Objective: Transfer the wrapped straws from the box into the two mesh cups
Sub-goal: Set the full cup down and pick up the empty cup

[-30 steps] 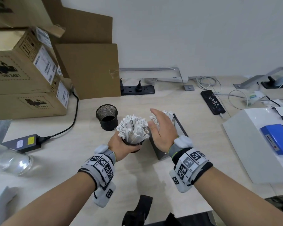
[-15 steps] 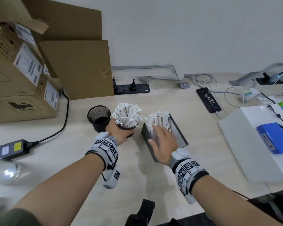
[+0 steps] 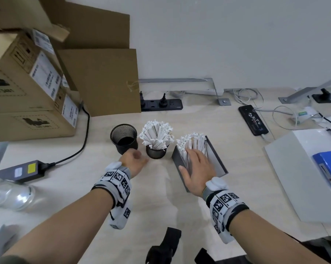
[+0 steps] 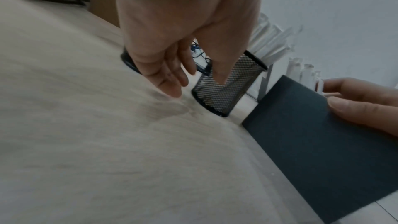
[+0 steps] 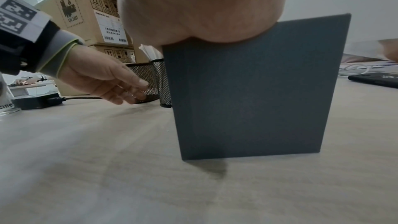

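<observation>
The right hand (image 3: 196,168) lies flat, fingers straight, on the straws (image 3: 194,144) in the box (image 3: 217,159). The left hand (image 3: 133,161) hangs loose, holding nothing, just short of the empty cup (image 3: 124,136) and the full cup (image 3: 156,152) beside it.

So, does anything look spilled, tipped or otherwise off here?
Nothing is spilled. The dark grey cardboard box stands upright, white wrapped straws fanning from its top under the right hand. One black mesh cup is packed; the other black mesh cup is empty.
</observation>
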The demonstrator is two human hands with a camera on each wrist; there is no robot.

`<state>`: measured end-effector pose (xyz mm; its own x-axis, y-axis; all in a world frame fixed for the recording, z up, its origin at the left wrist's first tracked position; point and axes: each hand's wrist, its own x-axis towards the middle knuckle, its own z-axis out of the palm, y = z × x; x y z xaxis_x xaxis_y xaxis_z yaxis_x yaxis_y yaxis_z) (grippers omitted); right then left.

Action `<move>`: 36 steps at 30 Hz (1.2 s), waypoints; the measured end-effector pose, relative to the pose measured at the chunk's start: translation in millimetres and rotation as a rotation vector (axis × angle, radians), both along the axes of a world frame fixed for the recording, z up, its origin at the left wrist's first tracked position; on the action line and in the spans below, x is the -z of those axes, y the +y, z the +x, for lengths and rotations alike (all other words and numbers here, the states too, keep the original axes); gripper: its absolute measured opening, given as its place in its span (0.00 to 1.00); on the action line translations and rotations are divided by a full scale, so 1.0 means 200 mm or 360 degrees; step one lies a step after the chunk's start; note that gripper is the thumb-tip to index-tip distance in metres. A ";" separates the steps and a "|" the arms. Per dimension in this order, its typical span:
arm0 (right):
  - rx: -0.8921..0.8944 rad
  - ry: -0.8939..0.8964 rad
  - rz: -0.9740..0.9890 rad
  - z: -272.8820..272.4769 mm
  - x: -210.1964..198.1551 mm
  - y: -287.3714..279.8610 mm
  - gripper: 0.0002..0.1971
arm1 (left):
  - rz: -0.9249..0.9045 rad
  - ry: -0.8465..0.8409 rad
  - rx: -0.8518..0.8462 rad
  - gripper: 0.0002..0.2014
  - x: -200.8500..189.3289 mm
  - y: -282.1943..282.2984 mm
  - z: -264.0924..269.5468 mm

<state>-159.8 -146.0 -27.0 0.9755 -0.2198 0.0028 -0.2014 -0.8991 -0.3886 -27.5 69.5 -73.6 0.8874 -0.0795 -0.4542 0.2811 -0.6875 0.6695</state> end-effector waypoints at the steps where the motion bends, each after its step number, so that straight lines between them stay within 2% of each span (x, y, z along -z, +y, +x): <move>1: -0.0001 -0.0002 -0.0001 0.00 0.00 0.00 0.33 | 0.0078 0.0038 -0.0005 0.17 0.00 0.04 0.01; 4: -0.0005 -0.0013 -0.0014 0.00 -0.01 0.00 0.32 | 0.0250 0.0184 -0.0139 0.29 -0.02 0.13 0.05; 6: 0.0006 -0.0001 -0.0010 -0.01 -0.02 0.00 0.32 | 0.0287 0.0123 -0.0321 0.40 -0.03 0.17 0.07; 9: 0.0020 0.0020 -0.0003 -0.01 -0.02 0.00 0.32 | 0.0071 -0.0151 -0.0543 0.52 -0.03 0.18 0.10; 12: 0.0045 0.0021 0.0006 -0.01 -0.02 0.00 0.32 | -0.0186 -0.0342 -0.0497 0.61 -0.08 0.13 0.16; 14: 0.0054 0.0018 0.0016 -0.01 -0.02 0.01 0.32 | -0.0276 -0.0397 -0.0460 0.59 -0.10 0.11 0.19; 18: 0.0055 0.0020 0.0038 -0.02 -0.02 0.01 0.32 | -0.0365 -0.0452 -0.0424 0.48 -0.12 0.10 0.17; 21: 0.0064 -0.0002 0.0045 -0.01 -0.02 0.01 0.32 | -0.0401 -0.0410 -0.0379 0.47 -0.14 0.12 0.11; 27: 0.0062 -0.0069 0.0138 -0.02 -0.02 0.00 0.31 | -0.0444 -0.0395 -0.0094 0.46 -0.14 0.13 -0.10; 30: 0.0164 -0.0226 0.0275 -0.02 -0.03 0.01 0.31 | -0.0446 -0.0347 0.0051 0.45 -0.16 0.12 -0.19; 32: 0.0345 -0.0300 0.0444 -0.01 -0.06 0.00 0.30 | -0.0414 -0.0329 0.0181 0.45 -0.16 0.12 -0.25; 34: 0.0552 -0.0211 0.0615 0.01 -0.09 -0.02 0.33 | -0.0385 -0.0314 0.0319 0.44 -0.16 0.10 -0.30; 36: 0.0625 -0.0078 0.0604 0.04 -0.11 -0.05 0.34 | -0.0383 -0.0295 0.0426 0.42 -0.17 0.06 -0.33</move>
<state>-152.3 -155.6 -5.2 0.8207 -0.5618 -0.1041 -0.4670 -0.5548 -0.6886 -94.2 81.5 -39.9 0.8860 -0.4033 -0.2289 -0.0270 -0.5377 0.8427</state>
